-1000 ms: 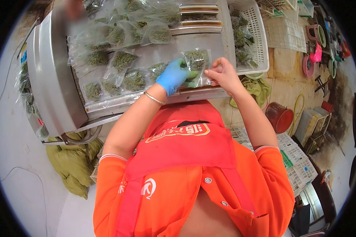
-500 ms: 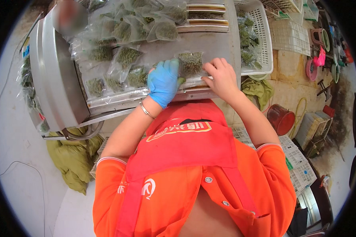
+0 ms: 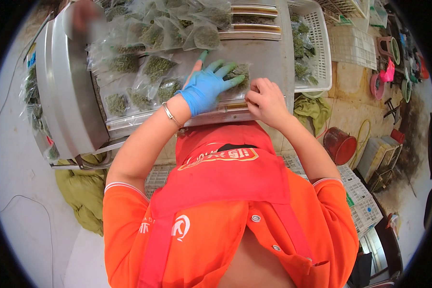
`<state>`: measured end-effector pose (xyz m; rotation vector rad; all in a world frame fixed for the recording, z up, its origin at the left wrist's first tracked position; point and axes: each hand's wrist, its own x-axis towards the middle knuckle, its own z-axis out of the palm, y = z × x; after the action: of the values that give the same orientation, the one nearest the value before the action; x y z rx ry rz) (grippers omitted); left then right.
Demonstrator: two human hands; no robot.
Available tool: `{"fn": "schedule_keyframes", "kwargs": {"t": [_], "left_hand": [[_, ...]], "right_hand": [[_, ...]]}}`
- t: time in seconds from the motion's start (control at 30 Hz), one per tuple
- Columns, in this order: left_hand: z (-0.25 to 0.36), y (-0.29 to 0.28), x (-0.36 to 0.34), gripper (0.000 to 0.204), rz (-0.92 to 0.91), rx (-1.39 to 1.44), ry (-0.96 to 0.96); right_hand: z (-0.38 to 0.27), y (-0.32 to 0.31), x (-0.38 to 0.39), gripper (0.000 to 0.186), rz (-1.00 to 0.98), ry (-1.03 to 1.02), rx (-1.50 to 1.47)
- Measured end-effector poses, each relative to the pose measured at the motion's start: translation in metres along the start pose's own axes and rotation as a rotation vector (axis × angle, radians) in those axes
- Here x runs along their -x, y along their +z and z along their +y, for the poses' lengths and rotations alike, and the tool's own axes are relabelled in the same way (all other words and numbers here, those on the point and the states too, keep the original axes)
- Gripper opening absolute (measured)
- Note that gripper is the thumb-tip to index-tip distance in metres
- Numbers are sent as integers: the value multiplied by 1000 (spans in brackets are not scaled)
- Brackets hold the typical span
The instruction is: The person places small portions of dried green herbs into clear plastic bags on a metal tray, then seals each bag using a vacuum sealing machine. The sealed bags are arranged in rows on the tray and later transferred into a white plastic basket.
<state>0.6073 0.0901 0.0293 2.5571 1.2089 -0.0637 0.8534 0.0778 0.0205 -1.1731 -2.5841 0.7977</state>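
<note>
My left hand (image 3: 207, 89), in a blue glove with green-stained fingertips, lies spread and flat over a clear bag of small green berries (image 3: 241, 72), which look like green peppercorns. Its palm and fingers cover part of that bag. Bare, my right hand (image 3: 269, 102) is closed just right of the bag's lower corner, thumb and fingers pressed together; whatever is between them is hidden. Left of the glove, more filled bags (image 3: 168, 90) lie in a row with their mouths toward a metal bar along the near edge of the steel plate (image 3: 269, 55).
Further bags (image 3: 153, 33) are heaped at the back of the plate beside two brown-and-silver bars (image 3: 254, 21). A curved steel housing (image 3: 72, 86) stands on the left. At the right is a white basket (image 3: 324, 53) with filled bags. A red bucket (image 3: 341, 145) stands on the floor.
My left hand has opened from a bent-fingered pose and spread over the bag. My right hand has drawn slightly toward me, its fingers now curled in.
</note>
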Motion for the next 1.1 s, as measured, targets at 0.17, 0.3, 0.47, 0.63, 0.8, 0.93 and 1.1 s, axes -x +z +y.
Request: {"fn": "schedule_keyframes", "kwargs": {"t": [0.17, 0.3, 0.47, 0.63, 0.8, 0.93, 1.1], "left_hand": [[23, 18, 16, 64, 136, 33, -57], [46, 34, 39, 45, 227, -67, -5], [63, 36, 31, 24, 138, 35, -101], [61, 49, 22, 6, 58, 29, -143], [45, 11, 19, 19, -46, 580, -311], [15, 20, -3, 34, 101, 1564, -649], [10, -7, -44, 39, -130, 1687, -817]], "right_hand": [[-5, -13, 0, 15, 16, 8, -91], [-7, -30, -54, 26, 267, 49, -190], [-21, -9, -145, 27, 395, 101, -160], [-11, -4, -151, 16, 439, 15, -169], [7, -52, -95, 14, 419, -159, -21], [32, -60, -56, 17, 289, -158, 83], [19, -34, -25, 36, 328, 404, -112]]}}
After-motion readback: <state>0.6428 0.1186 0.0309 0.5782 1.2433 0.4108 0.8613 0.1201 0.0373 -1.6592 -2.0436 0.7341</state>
